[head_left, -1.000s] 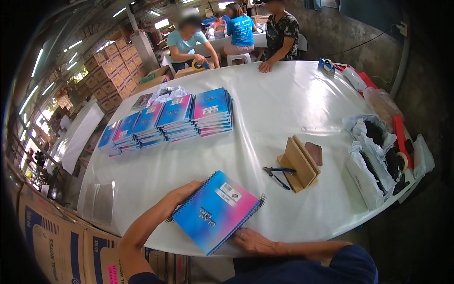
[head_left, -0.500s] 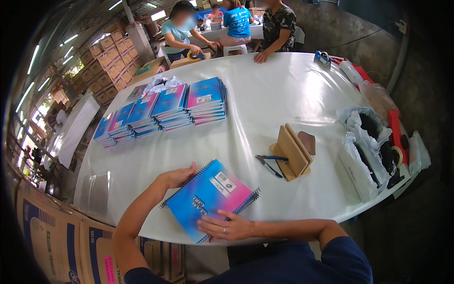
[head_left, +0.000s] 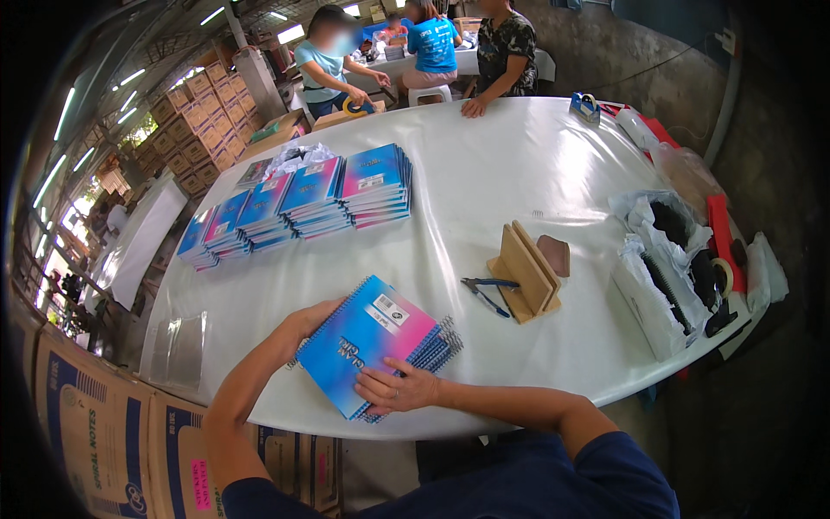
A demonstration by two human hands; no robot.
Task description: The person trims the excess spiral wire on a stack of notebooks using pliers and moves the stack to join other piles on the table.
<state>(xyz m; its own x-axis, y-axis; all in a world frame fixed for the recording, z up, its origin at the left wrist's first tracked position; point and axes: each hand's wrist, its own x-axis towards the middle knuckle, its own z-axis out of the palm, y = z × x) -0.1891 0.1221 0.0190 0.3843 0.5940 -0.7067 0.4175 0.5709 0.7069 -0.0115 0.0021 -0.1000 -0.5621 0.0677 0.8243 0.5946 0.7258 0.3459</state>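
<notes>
A small stack of spiral notebooks (head_left: 376,333) with blue and pink covers lies tilted at the table's near edge. Beneath the top cover, lower notebooks stick out to the right, their dark wire coils showing. My left hand (head_left: 316,318) grips the stack's upper-left side, its fingertips hidden by the books. Across the lower part of the top cover lies my right hand (head_left: 399,387), holding the stack at its near right side. Cutting pliers (head_left: 488,294) with dark blue handles rest to the right, touching a wooden stand (head_left: 525,272) with two upright boards.
Several stacks of similar notebooks (head_left: 298,203) stand at the far left. On the right are open white packages of black coils (head_left: 661,281) and a tape dispenser (head_left: 585,108). Clear sheets (head_left: 179,346) lie at left; cartons (head_left: 95,419) stand below. Other people are beyond the table.
The top notebook has shifted left over the ones below, whose coils now show more at the right. My left hand has slid against the stack's side; the right hand has moved slightly up and left.
</notes>
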